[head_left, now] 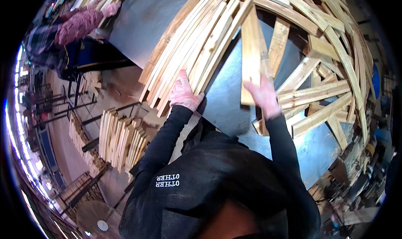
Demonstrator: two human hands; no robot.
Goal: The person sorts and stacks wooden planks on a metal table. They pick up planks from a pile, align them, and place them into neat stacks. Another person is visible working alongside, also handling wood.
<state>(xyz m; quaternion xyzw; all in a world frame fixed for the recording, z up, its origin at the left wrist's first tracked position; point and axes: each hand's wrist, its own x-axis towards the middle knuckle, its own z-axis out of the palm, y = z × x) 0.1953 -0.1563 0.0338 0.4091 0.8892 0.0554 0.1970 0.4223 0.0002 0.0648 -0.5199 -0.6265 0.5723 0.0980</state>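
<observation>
My left hand (184, 93), in a pinkish glove, lies on the near ends of a row of long narrow wooden strips (197, 38). Its fingers point up along the strips and its thumb sticks out to the right. To the right, my right hand (264, 96), also gloved and slightly blurred, grips a flat wooden board (252, 50) near its near end. The thumb is over the board's face; the other fingers are partly hidden. This board slants away from me over the metal table (224, 94), its far end close to the row of strips.
Loose wooden pieces (316, 94) lie crossed in a heap at the right, below long boards (293, 13) at the far edge. A stack of strips (121, 140) stands lower left. At the far left, a co-worker's gloved hand (110, 9) is by more strips.
</observation>
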